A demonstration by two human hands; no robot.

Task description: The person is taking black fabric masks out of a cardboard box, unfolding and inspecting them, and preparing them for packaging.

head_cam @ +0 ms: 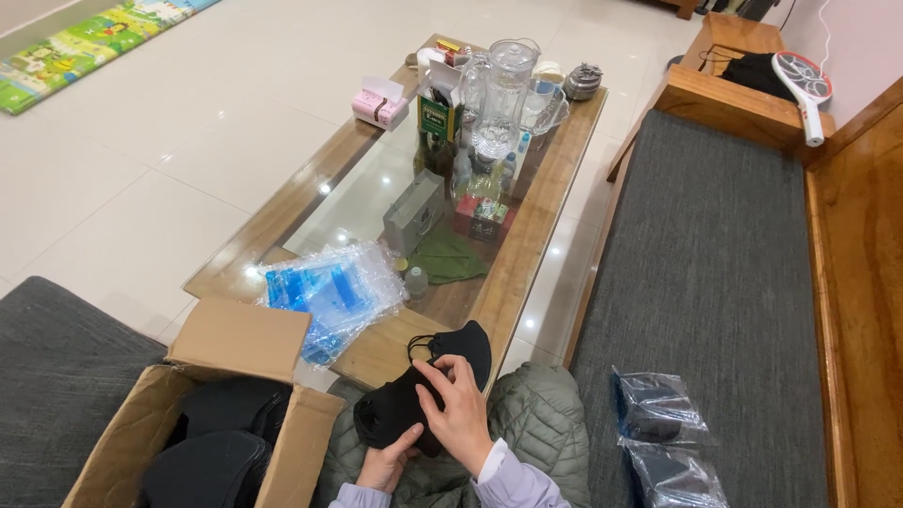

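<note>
A stack of black face masks (400, 406) rests over my lap, and both hands are on it. My left hand (388, 463) grips the stack from below. My right hand (461, 409) lies on top, fingers pinching the top mask near its ear loop (420, 345). An open cardboard box (226, 395) at my left holds more black masks (221, 442). Two clear plastic bags with black masks (663, 437) lie on the grey seat cushion to my right.
A glass-topped wooden coffee table (527, 254) stands ahead with a pile of clear blue-printed plastic bags (334, 287), a glass jug (503, 89), boxes, bottles and a pink tissue box (380, 103). A grey-cushioned wooden bench (715, 282) is at my right, with an electric swatter (804, 89).
</note>
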